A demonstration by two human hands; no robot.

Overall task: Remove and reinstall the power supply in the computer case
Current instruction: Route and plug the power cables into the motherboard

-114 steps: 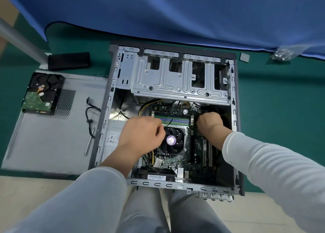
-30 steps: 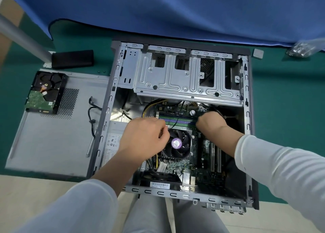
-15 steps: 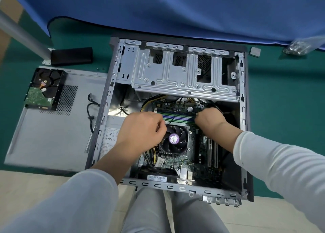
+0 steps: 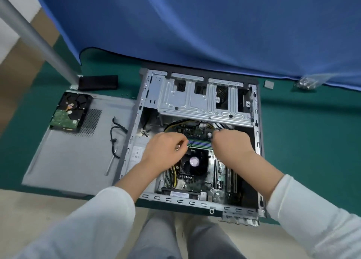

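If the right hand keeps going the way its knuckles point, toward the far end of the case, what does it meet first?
Most likely the cable bundle just beyond the right hand, then the silver drive cage. Depth is unclear from this view.

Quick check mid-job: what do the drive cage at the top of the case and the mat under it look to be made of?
Silver ribbed drive cage: probably bare stamped sheet steel, dull sheen, pressed ribs and punched holes. Dark green mat: seemingly matte rubber or felt, no glare.
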